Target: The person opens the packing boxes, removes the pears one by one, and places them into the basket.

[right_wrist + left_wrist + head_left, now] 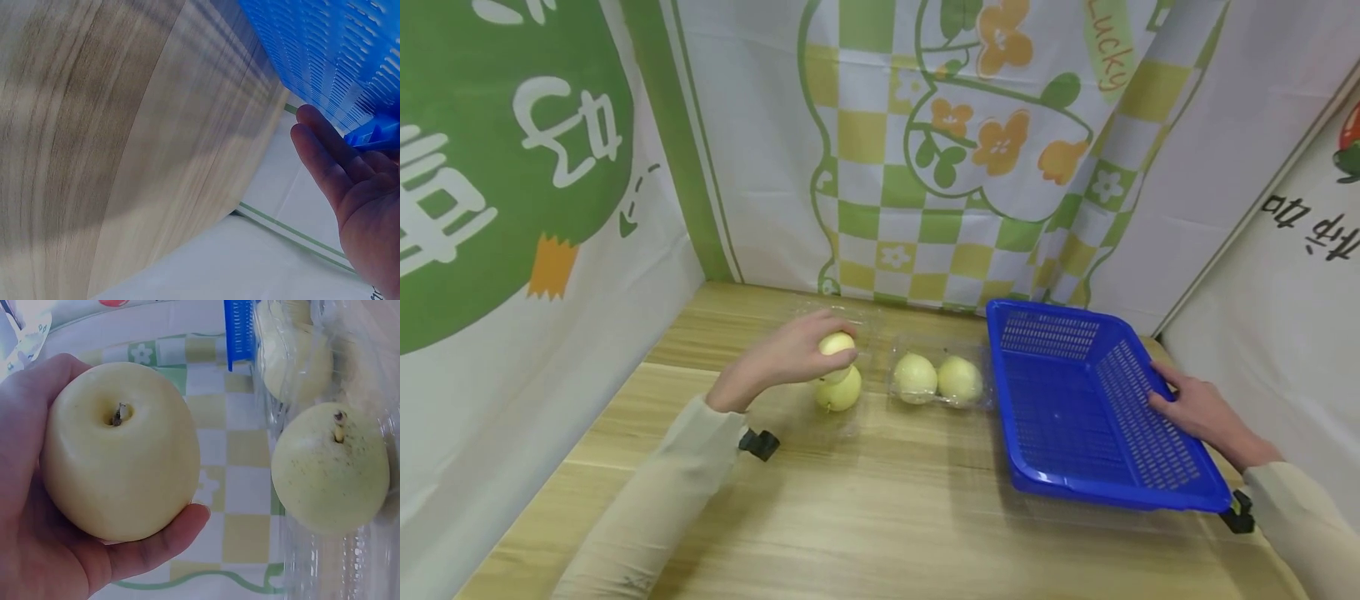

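Observation:
My left hand (790, 350) grips a pale yellow pear (125, 456), fingers and thumb wrapped round its sides and the stem showing in the left wrist view. Just below it in the head view, another pear (838, 393) sits in a clear plastic clamshell box (337, 562). To the right stand two more pears (916, 379) in a second clear plastic box (940, 402). On the right, my right hand (1206, 410) holds the rim of a blue plastic basket (1052, 417), with the thumb at the rim and fingers under its outer side. The basket is tilted and bare inside.
The wooden table (887, 517) carries everything. A patterned cloth curtain (880, 150) hangs along its back edge. Printed white sheets stand to the left and right sides.

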`<state>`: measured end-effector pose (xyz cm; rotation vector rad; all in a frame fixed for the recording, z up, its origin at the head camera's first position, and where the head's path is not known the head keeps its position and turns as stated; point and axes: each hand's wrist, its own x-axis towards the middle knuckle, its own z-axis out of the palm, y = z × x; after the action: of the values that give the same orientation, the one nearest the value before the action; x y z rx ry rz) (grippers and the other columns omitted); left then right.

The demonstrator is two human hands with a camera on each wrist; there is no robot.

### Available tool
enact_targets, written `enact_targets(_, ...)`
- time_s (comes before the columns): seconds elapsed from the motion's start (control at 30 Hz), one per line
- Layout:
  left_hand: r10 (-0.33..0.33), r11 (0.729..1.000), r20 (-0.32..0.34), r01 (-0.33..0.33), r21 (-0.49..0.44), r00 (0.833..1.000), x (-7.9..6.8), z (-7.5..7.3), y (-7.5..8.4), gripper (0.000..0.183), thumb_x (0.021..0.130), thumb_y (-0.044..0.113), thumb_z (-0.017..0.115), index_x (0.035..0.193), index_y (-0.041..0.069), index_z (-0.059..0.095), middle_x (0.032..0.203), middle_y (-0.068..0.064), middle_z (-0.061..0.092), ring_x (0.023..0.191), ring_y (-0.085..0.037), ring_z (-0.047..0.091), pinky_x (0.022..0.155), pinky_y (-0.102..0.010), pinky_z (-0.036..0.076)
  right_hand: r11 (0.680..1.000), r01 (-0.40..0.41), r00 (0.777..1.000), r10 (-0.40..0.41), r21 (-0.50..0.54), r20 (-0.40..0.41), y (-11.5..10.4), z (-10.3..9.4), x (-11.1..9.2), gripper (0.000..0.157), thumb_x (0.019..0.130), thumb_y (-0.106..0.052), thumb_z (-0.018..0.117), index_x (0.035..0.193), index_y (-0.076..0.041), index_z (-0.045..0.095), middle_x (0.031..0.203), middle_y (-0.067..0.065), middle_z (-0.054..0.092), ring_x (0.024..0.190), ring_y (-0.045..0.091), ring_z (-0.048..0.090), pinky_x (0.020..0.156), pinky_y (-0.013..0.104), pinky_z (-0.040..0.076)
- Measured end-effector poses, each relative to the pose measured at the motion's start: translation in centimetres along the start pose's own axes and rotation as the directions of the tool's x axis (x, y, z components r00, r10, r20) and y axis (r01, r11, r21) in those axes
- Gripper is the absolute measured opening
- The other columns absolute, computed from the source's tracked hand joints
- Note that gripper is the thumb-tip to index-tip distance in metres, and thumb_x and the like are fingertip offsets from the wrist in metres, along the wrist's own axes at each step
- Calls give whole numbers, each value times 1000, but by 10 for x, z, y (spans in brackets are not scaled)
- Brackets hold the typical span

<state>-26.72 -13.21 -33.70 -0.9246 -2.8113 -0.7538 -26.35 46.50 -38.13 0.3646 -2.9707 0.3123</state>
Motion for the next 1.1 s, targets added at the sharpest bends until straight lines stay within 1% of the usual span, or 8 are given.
enact_targets(0.17, 25, 1000, -3, -25, -2, 1000, 10, -1, 6, 33, 89, 47, 51, 114, 27, 59, 117, 8, 55, 111, -14, 51, 92, -37, 42, 1000, 17, 1000, -17, 7, -21, 0, 1, 0, 62, 87, -23, 58, 133, 12, 37, 107, 39, 55, 63, 20, 54, 59, 39, 44)
enact_targets(0.3, 50, 998, -4, -50, -27, 999, 23, -1, 14, 34, 89, 48, 50, 115, 28, 59, 118, 9, 53, 109, -11, 51, 90, -35, 43, 1000, 14, 999, -15, -9, -33, 3, 0, -1, 62, 87, -24, 58, 132, 13, 38, 106, 39, 55, 64, 22, 56, 60, 41, 45)
enact_targets(0.5, 73, 997, 8, -73, -38, 997, 43, 0, 30, 37, 89, 51, 47, 116, 27, 58, 119, 10, 53, 113, -12, 47, 91, -37, 42, 1000, 0, 1000, 0, -12, -23, 2, -3, -1, 63, 87, -24, 58, 133, 13, 37, 104, 39, 56, 64, 22, 56, 60, 41, 45)
enact_targets(0.67, 95, 994, 12, -94, -63, 995, 56, 7, 44, 38, 90, 48, 48, 117, 25, 59, 123, 7, 54, 118, -14, 45, 95, -37, 40, 1000, -8, 1000, 8, -5, -11, 0, -4, -2, 63, 88, -25, 58, 133, 13, 36, 103, 38, 57, 64, 21, 56, 59, 39, 44)
enact_targets(0.9, 109, 989, 3, -108, -105, 994, 70, 19, 57, 34, 89, 46, 50, 116, 27, 59, 123, 7, 53, 116, -14, 48, 93, -36, 41, 1000, 3, 1000, -3, -23, -24, 0, -4, -2, 62, 87, -24, 58, 133, 12, 37, 102, 37, 58, 60, 19, 52, 59, 39, 44)
enact_targets(0.93, 107, 989, 7, -105, -108, 994, 71, 20, 58, 34, 89, 47, 50, 115, 27, 59, 123, 7, 52, 115, -14, 48, 93, -36, 41, 1000, 6, 1000, -7, -28, -23, 0, -3, -1, 62, 87, -24, 58, 133, 12, 38, 101, 36, 59, 59, 18, 50, 58, 38, 44)
enact_targets(1.0, 102, 989, 11, -101, -104, 995, 74, 23, 59, 34, 89, 47, 50, 115, 27, 59, 123, 6, 52, 114, -14, 48, 92, -35, 41, 1000, 7, 1000, -7, -28, -14, 0, -2, 0, 62, 88, -24, 57, 134, 12, 37, 90, 31, 62, 54, 16, 48, 57, 37, 42)
enact_targets(1.1, 101, 989, 24, -98, -108, 995, 76, 27, 62, 35, 89, 48, 50, 115, 26, 59, 125, 6, 51, 115, -14, 48, 92, -35, 42, 1000, 11, 1000, -11, -24, -2, 1, -1, 1, 62, 89, -25, 56, 135, 11, 35, 82, 24, 64, 50, 14, 44, 55, 34, 40)
